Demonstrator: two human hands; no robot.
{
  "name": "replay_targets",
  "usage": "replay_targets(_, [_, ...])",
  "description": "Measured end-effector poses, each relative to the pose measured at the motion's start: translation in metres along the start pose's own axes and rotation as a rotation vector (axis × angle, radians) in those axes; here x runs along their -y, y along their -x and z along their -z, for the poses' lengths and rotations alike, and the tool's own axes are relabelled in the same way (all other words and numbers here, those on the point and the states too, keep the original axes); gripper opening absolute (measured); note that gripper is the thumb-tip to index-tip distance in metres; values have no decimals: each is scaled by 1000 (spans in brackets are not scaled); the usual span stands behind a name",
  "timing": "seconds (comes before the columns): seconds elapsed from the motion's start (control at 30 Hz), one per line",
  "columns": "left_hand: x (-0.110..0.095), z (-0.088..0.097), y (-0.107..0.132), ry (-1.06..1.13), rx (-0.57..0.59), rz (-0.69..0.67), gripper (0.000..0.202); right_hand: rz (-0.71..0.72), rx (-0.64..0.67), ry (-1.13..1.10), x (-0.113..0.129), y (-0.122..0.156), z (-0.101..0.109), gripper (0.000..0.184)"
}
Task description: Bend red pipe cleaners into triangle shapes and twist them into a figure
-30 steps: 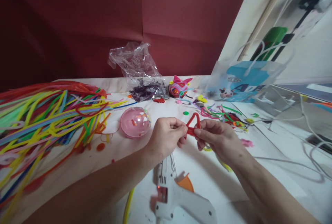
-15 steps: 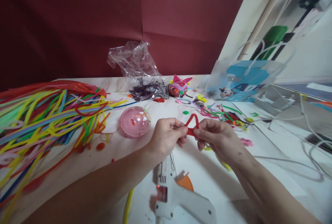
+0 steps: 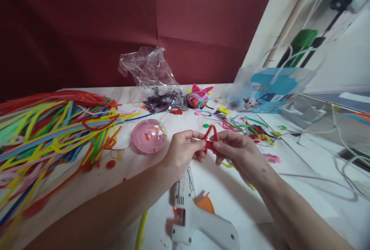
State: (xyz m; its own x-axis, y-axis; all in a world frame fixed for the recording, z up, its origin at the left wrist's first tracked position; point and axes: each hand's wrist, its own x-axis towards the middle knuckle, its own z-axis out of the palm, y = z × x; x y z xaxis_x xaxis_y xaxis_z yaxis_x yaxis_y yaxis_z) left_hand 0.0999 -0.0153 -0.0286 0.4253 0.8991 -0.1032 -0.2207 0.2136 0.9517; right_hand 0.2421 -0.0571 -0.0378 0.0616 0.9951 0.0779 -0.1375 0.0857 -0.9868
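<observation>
A red pipe cleaner, bent into a small pointed loop, is held up between my two hands above the table. My left hand pinches its left side between thumb and fingers. On the other side my right hand grips it the same way, fingertips close to the left ones. Below the hands lies a white glue gun with a small red light lit. An orange fan-shaped piece rests beside it. The parts of the pipe cleaner under my fingers are hidden.
Many coloured pipe cleaners are heaped at left, near a pink transparent half-sphere. Behind are a clear plastic bag and a pink decorated ball. A translucent carrier bag and white cables occupy the right.
Both hands and the red loop have shifted very slightly left in the view, with the whole scene. The loop's tip leans a little differently; both pinches are kept.
</observation>
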Motion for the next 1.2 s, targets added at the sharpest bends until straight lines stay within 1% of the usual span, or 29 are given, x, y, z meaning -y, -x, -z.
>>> replay_targets(0.17, [0, 1, -1, 20, 5, 7, 3, -49, 2, 19, -1, 0, 2, 18])
replay_targets(0.3, [0, 1, -1, 15, 10, 23, 8, -64, -2, -3, -1, 0, 2, 19])
replay_targets(0.5, [0, 1, 0, -16, 3, 15, 10, -75, 5, -12, -1, 0, 1, 18])
replay_targets(0.6, [-1, 1, 1, -29, 24, -16, 6, -66, -37, -55, -1, -1, 1, 19])
replay_targets(0.67, [-2, 1, 1, -35, 51, -38, 12, -89, -48, -105, -2, -2, 2, 19])
replay_targets(0.73, [-3, 1, 1, -49, 76, -53, 17, -135, -32, -158, -2, -3, 3, 19])
replay_targets(0.8, [-4, 1, 1, -55, 85, -56, 14, -164, -5, -207, -1, -3, 3, 19])
replay_targets(0.93, [-3, 2, -1, -16, 45, -54, 6, -141, 36, -266, 1, -2, 0, 17])
replay_targets(1.03, [-2, 3, -2, 7, 23, -51, 5, -129, 41, -272, 0, -3, 0, 16])
replay_targets(1.2, [-1, 0, 0, -15, -8, -22, 6, -145, 35, -267, -4, -3, -2, 13])
